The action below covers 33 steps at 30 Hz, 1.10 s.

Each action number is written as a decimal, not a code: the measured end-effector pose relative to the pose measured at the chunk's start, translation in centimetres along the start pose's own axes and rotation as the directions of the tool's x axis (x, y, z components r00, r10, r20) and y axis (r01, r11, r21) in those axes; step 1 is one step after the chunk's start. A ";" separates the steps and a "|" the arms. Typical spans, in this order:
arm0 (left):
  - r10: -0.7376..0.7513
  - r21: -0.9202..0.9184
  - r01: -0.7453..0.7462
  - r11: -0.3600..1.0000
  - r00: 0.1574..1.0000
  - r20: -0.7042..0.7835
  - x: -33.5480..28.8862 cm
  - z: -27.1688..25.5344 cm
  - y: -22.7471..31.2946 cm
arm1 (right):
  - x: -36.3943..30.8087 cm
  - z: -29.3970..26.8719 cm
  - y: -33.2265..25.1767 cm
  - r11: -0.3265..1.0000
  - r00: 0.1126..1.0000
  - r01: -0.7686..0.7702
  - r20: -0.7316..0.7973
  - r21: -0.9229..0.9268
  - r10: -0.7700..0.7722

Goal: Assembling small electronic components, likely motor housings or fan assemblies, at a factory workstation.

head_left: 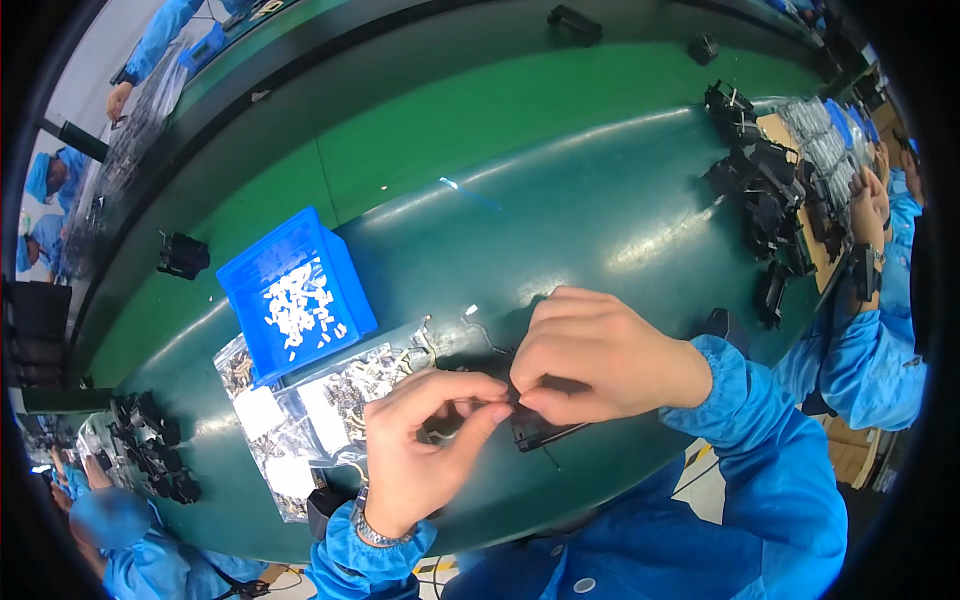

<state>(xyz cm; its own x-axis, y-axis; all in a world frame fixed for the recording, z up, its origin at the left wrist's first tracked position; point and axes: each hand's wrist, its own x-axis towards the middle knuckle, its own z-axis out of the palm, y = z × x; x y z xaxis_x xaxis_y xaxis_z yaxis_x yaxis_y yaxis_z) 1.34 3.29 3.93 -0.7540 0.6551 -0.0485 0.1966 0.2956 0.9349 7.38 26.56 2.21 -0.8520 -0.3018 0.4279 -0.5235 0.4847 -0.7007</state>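
Fingertips of my left hand (420, 440) and my right hand (595, 360) meet in a pinch at the middle of the near table. Whatever they pinch is too small and hidden to name. Under and just in front of my right hand lies a black plastic part (540, 436), partly covered by the fingers. A thin cable with a white connector (471, 310) runs out on the table beyond the fingers. To the left of my left hand are clear plastic bags of small metal parts (365, 385).
A blue bin (350, 272) holding small white pieces stands behind the bags. Black plastic parts are piled at the right (765, 190) and at the left (150, 445). Beyond the green table (560, 235) runs a green belt (440, 120). Co-workers in blue sit on both sides.
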 end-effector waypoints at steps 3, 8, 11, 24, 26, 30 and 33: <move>0.025 -0.143 -0.039 0.989 0.995 -0.099 -0.2 0.0 -0.4 | 0.2 -0.2 -0.2 0.988 0.998 -0.044 -0.037 0.146 0.050; 0.007 -0.383 -0.057 0.922 0.991 -0.130 -0.4 0.3 -1.2 | 0.1 -0.4 -0.5 0.932 0.989 -0.147 0.045 0.330 0.140; 0.017 -0.388 -0.070 0.919 0.990 -0.139 -0.6 0.4 -1.4 | 0.3 -0.8 -0.8 0.884 0.961 -0.276 0.120 0.378 0.249; 0.290 0.030 -0.305 0.952 0.928 0.232 1.4 -2.6 -0.8 | 0.2 -5.0 -0.4 0.810 0.956 -0.136 0.289 0.571 -0.043; 0.258 -0.009 -0.267 0.964 0.922 0.289 1.3 -1.6 -1.3 | 0.4 -5.3 -0.3 0.868 0.913 -0.012 0.359 0.497 -0.193; 0.262 0.168 -0.347 0.923 0.884 0.386 0.9 -0.5 -1.7 | 0.4 -4.6 -1.1 0.941 0.884 -0.016 0.444 0.339 -0.145; 0.310 0.237 -0.417 0.877 0.869 0.385 0.9 -0.3 -2.1 | 0.2 -4.1 -0.9 0.963 0.878 -0.040 0.469 0.267 -0.093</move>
<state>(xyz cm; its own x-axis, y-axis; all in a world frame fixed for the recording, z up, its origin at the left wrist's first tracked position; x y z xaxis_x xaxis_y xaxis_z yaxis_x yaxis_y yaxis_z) 0.11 3.07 2.04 -0.3532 0.9289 0.1116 0.6357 0.1507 0.7571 7.64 29.40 5.30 -0.6975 -0.6954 0.1730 -0.4686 0.2601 -0.8442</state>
